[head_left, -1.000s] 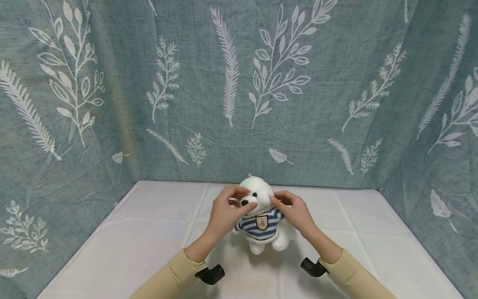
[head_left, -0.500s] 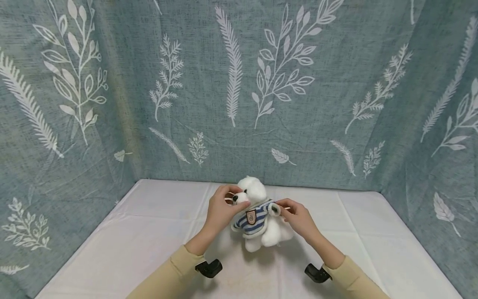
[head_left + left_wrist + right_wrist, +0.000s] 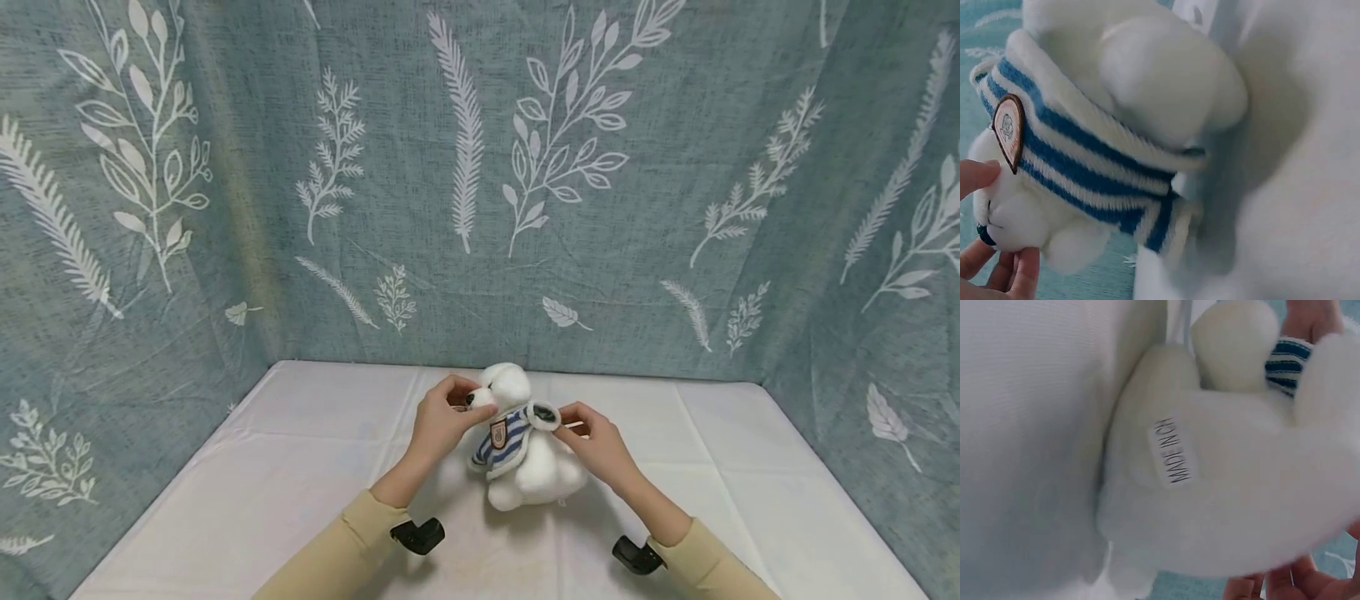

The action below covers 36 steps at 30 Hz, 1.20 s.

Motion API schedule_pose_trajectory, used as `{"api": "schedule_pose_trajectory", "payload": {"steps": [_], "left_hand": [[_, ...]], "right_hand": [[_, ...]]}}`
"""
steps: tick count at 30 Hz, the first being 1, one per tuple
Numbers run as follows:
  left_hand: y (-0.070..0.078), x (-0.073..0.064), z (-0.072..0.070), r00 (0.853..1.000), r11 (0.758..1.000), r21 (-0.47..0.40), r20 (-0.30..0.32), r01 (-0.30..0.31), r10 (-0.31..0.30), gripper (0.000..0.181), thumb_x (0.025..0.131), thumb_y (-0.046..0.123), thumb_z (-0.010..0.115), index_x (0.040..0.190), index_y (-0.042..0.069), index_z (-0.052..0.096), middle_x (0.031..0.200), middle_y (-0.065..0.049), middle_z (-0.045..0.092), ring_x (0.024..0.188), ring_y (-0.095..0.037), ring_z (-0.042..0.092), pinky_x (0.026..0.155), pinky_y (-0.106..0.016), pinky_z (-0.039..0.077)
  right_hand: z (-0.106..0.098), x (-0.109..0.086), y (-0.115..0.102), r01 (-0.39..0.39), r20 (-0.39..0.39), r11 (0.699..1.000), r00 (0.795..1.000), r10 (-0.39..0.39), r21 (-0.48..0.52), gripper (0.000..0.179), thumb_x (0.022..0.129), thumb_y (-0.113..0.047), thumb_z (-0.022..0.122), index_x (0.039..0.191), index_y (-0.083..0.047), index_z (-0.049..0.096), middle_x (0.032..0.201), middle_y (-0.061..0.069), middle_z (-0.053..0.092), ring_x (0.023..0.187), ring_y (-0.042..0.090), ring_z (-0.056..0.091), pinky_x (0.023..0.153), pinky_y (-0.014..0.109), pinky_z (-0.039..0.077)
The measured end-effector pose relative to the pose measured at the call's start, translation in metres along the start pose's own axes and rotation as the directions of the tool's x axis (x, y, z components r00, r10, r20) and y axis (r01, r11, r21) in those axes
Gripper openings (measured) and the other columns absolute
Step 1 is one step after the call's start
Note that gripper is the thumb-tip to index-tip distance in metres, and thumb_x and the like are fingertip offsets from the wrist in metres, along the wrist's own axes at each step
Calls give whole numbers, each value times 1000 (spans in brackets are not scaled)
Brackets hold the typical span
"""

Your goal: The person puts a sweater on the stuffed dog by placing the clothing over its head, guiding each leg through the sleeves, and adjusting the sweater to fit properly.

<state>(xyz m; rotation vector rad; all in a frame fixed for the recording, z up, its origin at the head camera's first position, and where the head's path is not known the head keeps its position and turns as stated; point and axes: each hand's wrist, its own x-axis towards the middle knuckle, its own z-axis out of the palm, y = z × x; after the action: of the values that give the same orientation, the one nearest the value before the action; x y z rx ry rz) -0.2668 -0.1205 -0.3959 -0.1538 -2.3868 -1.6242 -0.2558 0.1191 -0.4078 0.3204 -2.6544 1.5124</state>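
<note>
A white plush toy (image 3: 540,468) with a black nose sits on the table, turned so its front faces left. It wears a knitted blue-and-white striped sweater (image 3: 1085,144) with a shield-shaped badge (image 3: 1008,132) on the chest. My left hand (image 3: 437,423) grips its muzzle, thumb below the face and fingers at the far side. On the other side, my right hand (image 3: 600,443) pinches at the raised sleeve cuff (image 3: 543,415), whose dark opening shows. From behind, the right wrist view shows a printed label (image 3: 1172,453) on the toy's rump; part of the right fingers is hidden by the body.
A white cloth covers the table (image 3: 322,475). Blue-green curtains (image 3: 420,208) with white leaf prints stand behind and on both sides. A black wrist camera (image 3: 418,537) hangs under the left sleeve, another camera (image 3: 637,555) under the right.
The plush toy has turned from facing forward to facing left and tipped lower. My right hand went from its head down to the sleeve; my left stayed at the muzzle.
</note>
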Motion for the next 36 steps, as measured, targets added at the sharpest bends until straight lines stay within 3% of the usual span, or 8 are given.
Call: {"api": "schedule_pose_trajectory", "payload": {"steps": [7, 17, 21, 30, 34, 36], "left_hand": [[-11, 3, 7, 986, 990, -24, 96, 136, -133, 34, 75, 28, 81, 100, 10, 66, 97, -6, 65, 85, -17, 59, 70, -30, 49], [-23, 17, 23, 963, 966, -136, 190, 218, -191, 35, 76, 18, 79, 105, 4, 67, 103, -11, 65, 92, -20, 60, 84, -44, 49], [-27, 21, 28, 955, 962, -138, 220, 234, -200, 36, 77, 20, 79, 106, 4, 67, 103, -11, 67, 89, -18, 61, 83, -45, 50], [-33, 26, 34, 946, 961, -132, 253, 243, -205, 37, 78, 22, 79, 108, 5, 66, 104, -10, 67, 84, -15, 62, 82, -41, 52], [-31, 24, 33, 946, 968, -110, 262, 224, -189, 41, 79, 25, 78, 113, 5, 64, 109, -11, 66, 93, -20, 63, 86, -43, 51], [-27, 21, 30, 956, 978, -82, 242, 192, -167, 44, 80, 27, 77, 116, 6, 63, 114, -12, 64, 101, -23, 61, 87, -43, 50]], "right_hand": [[0, -3, 4, -64, 6, 997, 998, 64, -33, 20, 90, -29, 65, 103, -14, 66, 101, -1, 67, 90, 14, 63, 77, 34, 51], [-6, -9, 7, -100, 42, 995, 994, 101, -8, 22, 89, -31, 65, 103, -14, 67, 100, 0, 68, 87, 11, 61, 71, 29, 49], [-9, -9, 10, -107, 70, 994, 992, 106, 7, 25, 90, -32, 65, 105, -12, 67, 98, 1, 68, 82, 11, 61, 66, 27, 49], [-16, -10, 12, -113, 143, 992, 984, 104, 53, 30, 92, -30, 61, 111, -7, 64, 102, 7, 66, 84, 12, 60, 68, 33, 51], [-18, -10, 13, -112, 151, 992, 983, 102, 62, 31, 92, -30, 61, 112, -6, 64, 102, 7, 66, 84, 13, 61, 69, 34, 51], [-19, -10, 14, -117, 152, 991, 983, 107, 61, 31, 92, -30, 61, 113, -7, 64, 102, 7, 66, 84, 13, 61, 69, 34, 51]]}}
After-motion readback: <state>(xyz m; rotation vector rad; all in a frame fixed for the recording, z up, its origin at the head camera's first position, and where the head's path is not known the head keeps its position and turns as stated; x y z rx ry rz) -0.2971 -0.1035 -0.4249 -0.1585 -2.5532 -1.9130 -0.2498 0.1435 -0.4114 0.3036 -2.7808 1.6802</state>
